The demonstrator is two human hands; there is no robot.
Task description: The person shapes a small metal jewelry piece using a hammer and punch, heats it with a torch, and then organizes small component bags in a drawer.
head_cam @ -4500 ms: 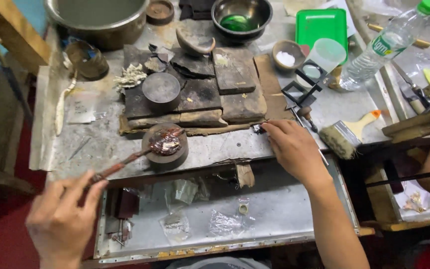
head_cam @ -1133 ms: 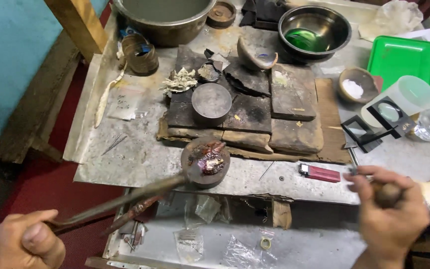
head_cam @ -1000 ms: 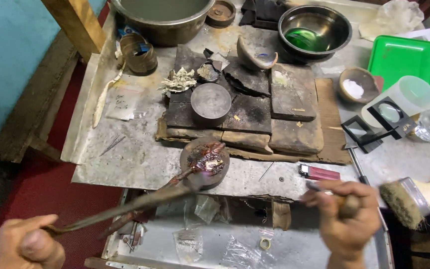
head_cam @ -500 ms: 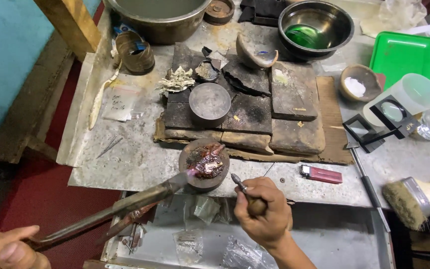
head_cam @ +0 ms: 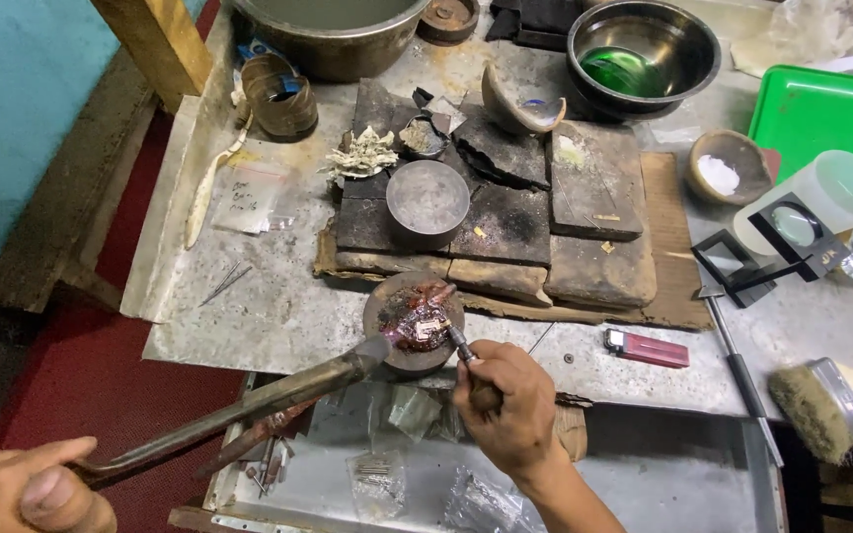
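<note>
My left hand [head_cam: 27, 489] grips the end of a long metal torch pipe [head_cam: 239, 410] at the lower left. The pipe's tip reaches a small round dark block [head_cam: 409, 318] on the metal bench, where a pinkish glow lies over a small metal piece [head_cam: 425, 324]. My right hand [head_cam: 505, 405] is closed on a short pointed tool [head_cam: 464, 350] with a wooden handle. The tool's tip touches the small piece on the block from the right.
Dark charred slabs [head_cam: 505, 207] with a round tin [head_cam: 427, 197] lie behind the block. A red lighter [head_cam: 646, 347], a brush [head_cam: 821, 400], a loupe stand [head_cam: 777, 247], a green tray [head_cam: 816, 114], steel bowls [head_cam: 644, 49] and a white-powder dish [head_cam: 723, 173] stand around. An open drawer [head_cam: 417, 464] sits below.
My right hand has come from the right side of the bench to the round block with the pointed tool. The torch tip stays at the block, and the camera has shifted closer.
</note>
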